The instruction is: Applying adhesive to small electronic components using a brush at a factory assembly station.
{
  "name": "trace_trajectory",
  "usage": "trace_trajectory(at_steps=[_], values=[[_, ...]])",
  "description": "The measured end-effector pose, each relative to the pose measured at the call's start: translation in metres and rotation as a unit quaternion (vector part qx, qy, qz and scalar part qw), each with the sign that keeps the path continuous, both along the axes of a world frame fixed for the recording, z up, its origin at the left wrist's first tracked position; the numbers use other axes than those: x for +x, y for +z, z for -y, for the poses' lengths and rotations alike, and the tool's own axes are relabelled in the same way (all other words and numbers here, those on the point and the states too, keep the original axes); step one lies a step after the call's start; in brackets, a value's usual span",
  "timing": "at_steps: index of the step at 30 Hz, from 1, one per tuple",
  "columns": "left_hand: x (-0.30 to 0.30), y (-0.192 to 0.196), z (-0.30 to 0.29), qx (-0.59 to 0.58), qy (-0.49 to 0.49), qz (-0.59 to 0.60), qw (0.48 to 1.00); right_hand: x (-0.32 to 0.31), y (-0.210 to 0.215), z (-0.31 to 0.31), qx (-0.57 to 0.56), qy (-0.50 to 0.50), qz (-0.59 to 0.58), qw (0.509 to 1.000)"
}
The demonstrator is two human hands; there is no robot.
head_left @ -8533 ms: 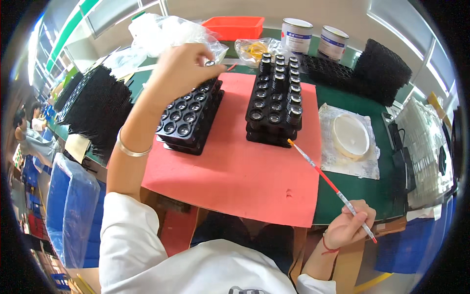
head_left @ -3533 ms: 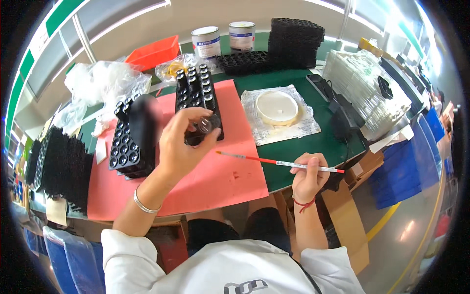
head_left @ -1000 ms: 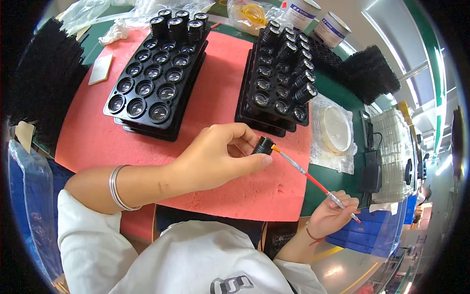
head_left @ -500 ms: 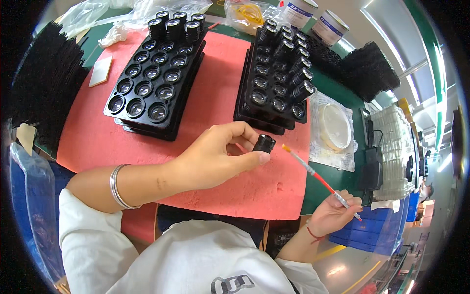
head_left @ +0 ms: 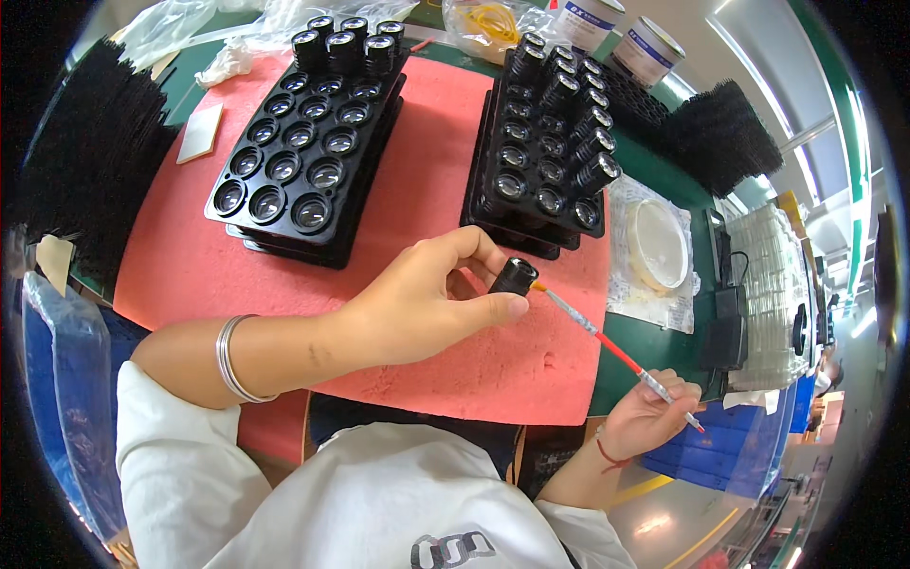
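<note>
Between the thumb and fingers of my left hand is a short black cylinder, tilted, held above a pink foam mat. My right hand grips a thin red-handled brush near its rear end. The brush's yellowish tip meets the cylinder's upper right edge; whether it touches or only overlaps I cannot tell. Beyond my left hand stands a stacked black tray with round lenses in its wells and several upright black cylinders at its far end. A second black tray holds lenses and more upright cylinders.
A round white dish lies on wrapping right of the mat. Black mesh stacks rise at the left, with another black mesh pile at the far right. Two cans stand at the back. A white tile rests on the mat.
The brush tip has closed the small gap to the black cylinder and now meets its edge. My left hand has shifted very slightly; the whole view has moved a little.
</note>
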State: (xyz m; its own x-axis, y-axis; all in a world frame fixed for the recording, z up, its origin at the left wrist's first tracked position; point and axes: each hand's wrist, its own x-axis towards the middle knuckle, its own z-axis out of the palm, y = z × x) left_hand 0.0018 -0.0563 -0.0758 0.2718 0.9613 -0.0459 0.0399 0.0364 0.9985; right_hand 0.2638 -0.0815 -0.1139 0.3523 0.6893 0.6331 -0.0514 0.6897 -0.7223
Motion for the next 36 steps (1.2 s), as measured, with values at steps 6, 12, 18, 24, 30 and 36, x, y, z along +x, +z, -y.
trace_trajectory(at_steps=[6, 12, 18, 24, 30, 36], values=[[-0.001, 0.003, -0.003, -0.062, -0.064, 0.084, 0.992, 0.002, -0.001, 0.0, -0.004, -0.025, 0.0, 1.0], [0.0, -0.002, 0.003, 0.0, -0.119, 0.118, 0.986, 0.004, 0.001, 0.001, -0.017, -0.012, -0.035, 0.999], [-0.028, 0.058, 0.015, 0.272, -0.033, -0.098, 0.957, 0.007, 0.006, 0.004, -0.067, 0.026, -0.15, 0.986], [-0.077, 0.068, -0.023, 0.395, 0.233, -0.429, 0.778, 0.009, -0.003, 0.001, -0.029, -0.05, -0.049, 0.997], [-0.105, 0.074, -0.043, 0.24, 0.228, -0.462, 0.823, 0.002, 0.002, 0.0, -0.028, -0.055, -0.013, 0.998], [-0.1, 0.079, -0.055, 0.219, 0.209, -0.55, 0.778, 0.006, -0.001, 0.002, -0.018, -0.05, -0.009, 0.999]])
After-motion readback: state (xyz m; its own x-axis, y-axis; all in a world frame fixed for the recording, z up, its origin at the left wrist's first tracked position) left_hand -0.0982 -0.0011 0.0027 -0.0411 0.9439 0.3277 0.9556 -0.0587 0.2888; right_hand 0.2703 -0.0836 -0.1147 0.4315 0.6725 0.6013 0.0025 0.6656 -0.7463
